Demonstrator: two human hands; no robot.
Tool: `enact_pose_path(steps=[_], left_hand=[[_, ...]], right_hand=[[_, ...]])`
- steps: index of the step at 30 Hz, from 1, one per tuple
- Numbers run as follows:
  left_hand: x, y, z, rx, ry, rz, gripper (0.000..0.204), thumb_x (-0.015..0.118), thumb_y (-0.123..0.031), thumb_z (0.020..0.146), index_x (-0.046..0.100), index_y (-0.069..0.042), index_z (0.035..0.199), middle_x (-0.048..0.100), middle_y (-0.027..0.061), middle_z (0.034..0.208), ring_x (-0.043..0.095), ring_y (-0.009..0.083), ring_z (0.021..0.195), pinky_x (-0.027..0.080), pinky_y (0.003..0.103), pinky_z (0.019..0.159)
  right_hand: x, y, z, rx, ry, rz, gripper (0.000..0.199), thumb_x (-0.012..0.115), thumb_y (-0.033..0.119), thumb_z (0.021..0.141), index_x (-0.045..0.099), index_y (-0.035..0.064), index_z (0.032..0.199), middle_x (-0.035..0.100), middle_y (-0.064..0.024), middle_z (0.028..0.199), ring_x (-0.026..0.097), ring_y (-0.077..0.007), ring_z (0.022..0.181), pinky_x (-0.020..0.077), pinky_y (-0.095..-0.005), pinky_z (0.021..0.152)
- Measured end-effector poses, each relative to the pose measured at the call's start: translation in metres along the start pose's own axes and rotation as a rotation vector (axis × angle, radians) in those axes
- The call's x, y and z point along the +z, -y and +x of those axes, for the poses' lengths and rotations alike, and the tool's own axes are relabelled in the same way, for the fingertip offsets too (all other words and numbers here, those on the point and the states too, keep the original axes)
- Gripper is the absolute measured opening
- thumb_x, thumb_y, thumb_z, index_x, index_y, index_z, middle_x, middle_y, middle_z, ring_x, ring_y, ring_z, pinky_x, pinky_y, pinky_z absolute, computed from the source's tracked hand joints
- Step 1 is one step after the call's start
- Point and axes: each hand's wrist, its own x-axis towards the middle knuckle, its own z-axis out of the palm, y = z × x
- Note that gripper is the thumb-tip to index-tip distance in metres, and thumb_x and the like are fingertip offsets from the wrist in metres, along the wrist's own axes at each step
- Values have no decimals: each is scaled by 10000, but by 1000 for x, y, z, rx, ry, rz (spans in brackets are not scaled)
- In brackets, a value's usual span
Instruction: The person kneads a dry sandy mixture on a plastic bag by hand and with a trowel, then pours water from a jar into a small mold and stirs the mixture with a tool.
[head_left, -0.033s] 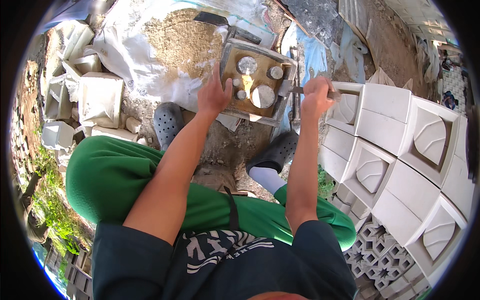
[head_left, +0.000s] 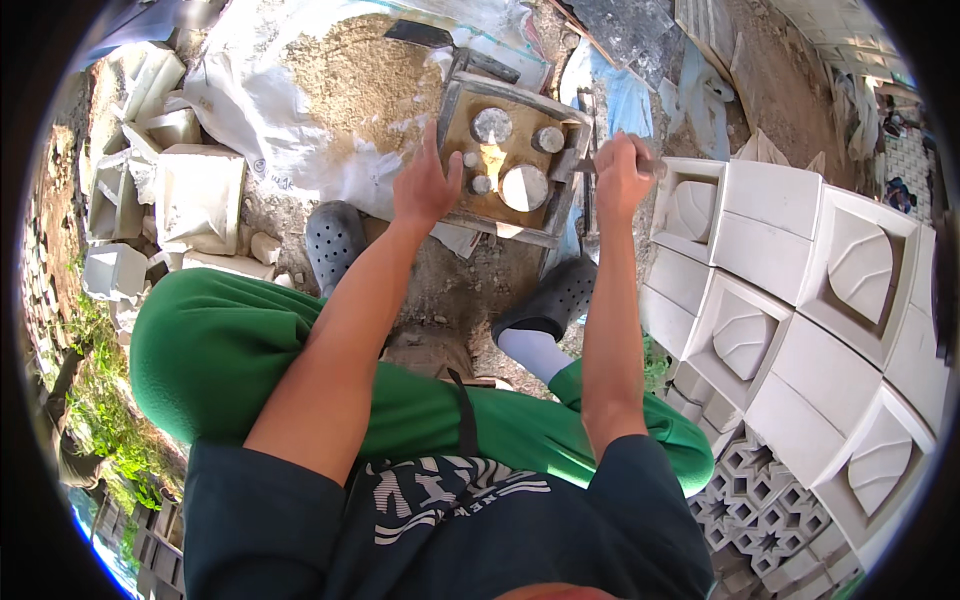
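I sit low with the mould [head_left: 510, 160] on the ground between my feet, close enough that both arms reach it without leaning. My left hand [head_left: 425, 185] lies open and flat, fingers spread, on the mould's near left edge; I judge it is there to steady the frame. My right hand [head_left: 620, 175] is closed in a fist round a thin metal tool [head_left: 590, 165] at the mould's right edge, the tool lying across the rim. The mould is a square metal frame with a brown bed, and I count five round grey inserts in it: two large, three small, plus a pale leaf-shaped patch in the middle. Behind it a heap of sand [head_left: 370, 80] lies on white sheeting [head_left: 240, 100], within arm's reach, with a dark trowel [head_left: 420, 33] at its far edge. My two grey clogs [head_left: 335, 240] flank the mould, one each side. To my right white blocks [head_left: 790, 260] stand stacked tight in rows, probably to save ground; I count about five with a leaf relief facing me, the others showing plain faces. Below them lie lattice blocks [head_left: 760, 500], too crowded to count. To my left more white pieces [head_left: 195, 195] lie loose.
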Motion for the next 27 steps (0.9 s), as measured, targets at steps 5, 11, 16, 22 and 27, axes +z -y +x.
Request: enact_pose_path(steps=[5, 11, 16, 22, 27], left_hand=[[1, 2, 4, 5, -61, -3, 685, 500, -381, 943, 261, -48, 1492, 582, 249, 1278, 617, 425, 1056, 491, 500, 869], [4, -1, 5, -10, -27, 14, 681, 500, -373, 945, 259, -47, 1492, 577, 257, 1282, 612, 430, 1070, 487, 499, 882], [1, 2, 5, 11, -39, 32, 682, 495, -377, 947, 255, -43, 1491, 587, 259, 1258, 617, 436, 1050, 489, 508, 870], [0, 4, 3, 24, -54, 17, 681, 489, -385, 947, 263, -36, 1486, 596, 258, 1238, 617, 438, 1045, 489, 512, 868], [-1, -2, 7, 3, -45, -7, 682, 491, -383, 945, 262, -38, 1487, 594, 253, 1245, 615, 439, 1048, 487, 515, 872]], right_hand=[[13, 5, 33, 23, 61, 15, 320, 577, 84, 863, 448, 68, 570, 425, 44, 545, 358, -48, 475, 251, -262, 442], [17, 14, 55, -72, 46, 38, 289, 594, 92, 864, 445, 99, 617, 357, 37, 510, 297, -66, 419, 196, -281, 421], [12, 13, 47, -26, 90, 63, 319, 546, 66, 866, 408, 102, 580, 349, 27, 502, 263, -64, 418, 177, -286, 410], [-9, 5, 1, -7, 169, -124, 294, 556, 83, 870, 517, 5, 589, 421, 53, 553, 348, -32, 519, 270, -265, 463], [-5, 15, -24, -56, 169, -253, 307, 571, 95, 882, 480, -2, 606, 391, 61, 560, 329, -24, 541, 242, -266, 470]])
